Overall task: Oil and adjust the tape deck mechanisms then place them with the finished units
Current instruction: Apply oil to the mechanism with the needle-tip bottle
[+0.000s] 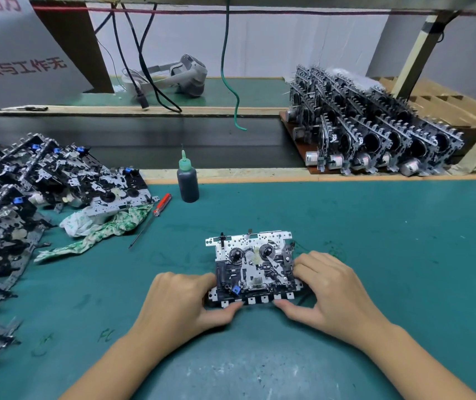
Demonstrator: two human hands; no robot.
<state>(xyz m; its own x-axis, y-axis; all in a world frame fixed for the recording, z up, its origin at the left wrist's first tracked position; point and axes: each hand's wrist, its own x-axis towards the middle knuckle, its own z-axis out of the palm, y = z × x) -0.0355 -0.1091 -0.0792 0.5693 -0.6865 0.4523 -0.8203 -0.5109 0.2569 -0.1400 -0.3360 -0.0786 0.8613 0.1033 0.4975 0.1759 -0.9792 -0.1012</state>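
Near the front edge of the green bench mat [375,241], one tape deck mechanism [252,267] is gripped at both ends by the left hand [182,301] and right hand [332,287], fingers curled, probably to steady it for adjusting.

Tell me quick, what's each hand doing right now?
Left hand: grips the left end of the deck, thumb on its front edge.
Right hand: grips the deck's right end the same way.

Location: an electronics assembly workshop. Indicators are the green work surface [375,241], a conveyor belt [144,140], stacked tape deck mechanisms [375,134], an oil bottle [187,183] and a screwdriver [156,215].
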